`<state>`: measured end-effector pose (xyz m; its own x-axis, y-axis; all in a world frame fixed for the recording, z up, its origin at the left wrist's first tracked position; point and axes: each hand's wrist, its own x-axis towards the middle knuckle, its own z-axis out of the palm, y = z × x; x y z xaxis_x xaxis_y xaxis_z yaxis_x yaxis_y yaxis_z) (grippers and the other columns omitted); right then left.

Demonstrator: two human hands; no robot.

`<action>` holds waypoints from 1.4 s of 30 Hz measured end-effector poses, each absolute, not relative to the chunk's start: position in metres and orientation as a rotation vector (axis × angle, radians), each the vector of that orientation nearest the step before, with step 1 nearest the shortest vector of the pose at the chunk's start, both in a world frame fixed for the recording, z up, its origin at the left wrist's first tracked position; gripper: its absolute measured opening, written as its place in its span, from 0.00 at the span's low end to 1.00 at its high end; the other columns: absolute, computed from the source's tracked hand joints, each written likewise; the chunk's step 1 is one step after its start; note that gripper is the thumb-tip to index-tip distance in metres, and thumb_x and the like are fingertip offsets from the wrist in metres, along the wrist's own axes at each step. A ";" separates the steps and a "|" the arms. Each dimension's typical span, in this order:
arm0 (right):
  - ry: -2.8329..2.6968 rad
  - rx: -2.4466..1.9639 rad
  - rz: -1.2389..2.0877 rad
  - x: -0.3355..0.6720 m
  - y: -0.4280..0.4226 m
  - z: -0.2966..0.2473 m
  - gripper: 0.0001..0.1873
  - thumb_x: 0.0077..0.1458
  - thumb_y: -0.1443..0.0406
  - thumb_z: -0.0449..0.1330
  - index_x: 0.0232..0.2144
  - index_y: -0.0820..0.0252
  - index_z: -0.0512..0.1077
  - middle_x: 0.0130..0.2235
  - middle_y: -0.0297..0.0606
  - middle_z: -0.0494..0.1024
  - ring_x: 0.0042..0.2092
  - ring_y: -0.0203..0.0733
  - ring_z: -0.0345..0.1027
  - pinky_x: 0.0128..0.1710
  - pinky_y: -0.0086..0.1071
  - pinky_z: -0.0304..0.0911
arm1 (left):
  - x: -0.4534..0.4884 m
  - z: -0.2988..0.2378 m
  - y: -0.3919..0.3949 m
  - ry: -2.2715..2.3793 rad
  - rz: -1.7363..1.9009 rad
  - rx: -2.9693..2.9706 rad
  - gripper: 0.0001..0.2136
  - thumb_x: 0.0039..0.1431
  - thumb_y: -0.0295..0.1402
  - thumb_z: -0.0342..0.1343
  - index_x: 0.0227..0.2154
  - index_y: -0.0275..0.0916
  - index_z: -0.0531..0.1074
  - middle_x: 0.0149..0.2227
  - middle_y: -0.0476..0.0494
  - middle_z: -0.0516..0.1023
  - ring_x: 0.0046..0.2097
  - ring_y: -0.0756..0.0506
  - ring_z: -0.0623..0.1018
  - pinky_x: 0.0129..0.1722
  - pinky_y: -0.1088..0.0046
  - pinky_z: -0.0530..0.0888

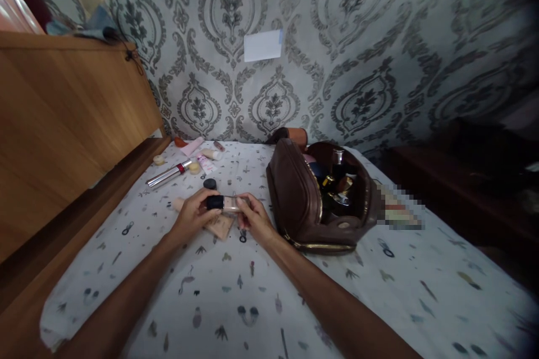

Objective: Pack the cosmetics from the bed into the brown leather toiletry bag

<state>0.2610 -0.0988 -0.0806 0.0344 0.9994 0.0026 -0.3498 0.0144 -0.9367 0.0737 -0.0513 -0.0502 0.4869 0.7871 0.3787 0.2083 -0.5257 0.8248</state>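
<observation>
Both hands hold a foundation bottle [230, 203] lying sideways above the cloth. Its black cap end is gripped by my left hand [194, 210], while my right hand [255, 216] pinches the clear end with the beige content. Below the bottle lies a beige tube [221, 228], partly covered by my left hand. A small dark round lid or jar [209, 183] sits just behind the bottle. To the right of my right hand stands a brown makeup bag [292, 190], unzipped, with several bottles and cosmetics inside.
Farther left on the patterned cloth [227, 297] lie a silver tube with a red band [168, 174], a pink tube [206, 164] and several small cosmetics. A brown cylinder [297, 137] rests behind the bag. A wooden cabinet [71, 134] borders the left; a patterned wall [269, 5] stands behind.
</observation>
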 end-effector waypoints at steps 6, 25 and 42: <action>-0.964 -0.921 1.344 0.262 -0.101 -0.081 0.27 0.48 0.45 0.63 0.38 0.57 0.63 0.21 0.23 0.67 0.16 0.28 0.55 0.14 0.23 0.42 | 0.079 -0.048 -0.056 0.863 0.995 1.805 0.17 0.51 0.37 0.63 0.44 0.39 0.73 0.39 0.46 0.77 0.42 0.43 0.77 0.43 0.69 0.73; -1.201 -0.884 1.299 0.258 -0.104 -0.077 0.25 0.40 0.49 0.71 0.31 0.59 0.69 0.29 0.29 0.68 0.30 0.34 0.63 0.29 0.27 0.63 | 0.093 -0.043 -0.070 0.809 0.987 1.446 0.31 0.44 0.39 0.69 0.50 0.41 0.63 0.41 0.47 0.74 0.41 0.45 0.77 0.42 0.69 0.74; -1.261 -0.881 1.411 0.257 -0.108 -0.073 0.36 0.53 0.35 0.52 0.27 0.63 0.71 0.24 0.35 0.73 0.22 0.34 0.65 0.21 0.26 0.56 | 0.098 -0.045 -0.075 0.721 0.962 1.238 0.24 0.45 0.43 0.70 0.42 0.38 0.70 0.28 0.51 0.74 0.25 0.50 0.75 0.25 0.74 0.75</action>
